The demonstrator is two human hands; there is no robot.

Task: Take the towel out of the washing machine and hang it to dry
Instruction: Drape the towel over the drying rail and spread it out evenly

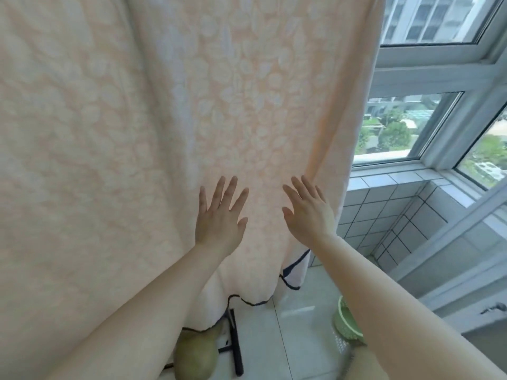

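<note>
Head view: both flat hands, left [219, 215] and right [308, 212], fingers spread, smoothing the hung towel [192, 105]; pressing hard might drag it down.

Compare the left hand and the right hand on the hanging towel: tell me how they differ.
The left hand lies toward the middle of the peach towel; the right hand lies by the towel's right edge, nearer the window. The left hand's fingers are spread wide; the right hand's fingers lie closer together and lean left. Both hands are open, fingers straight, held up against the hanging cloth, gripping nothing.
</note>
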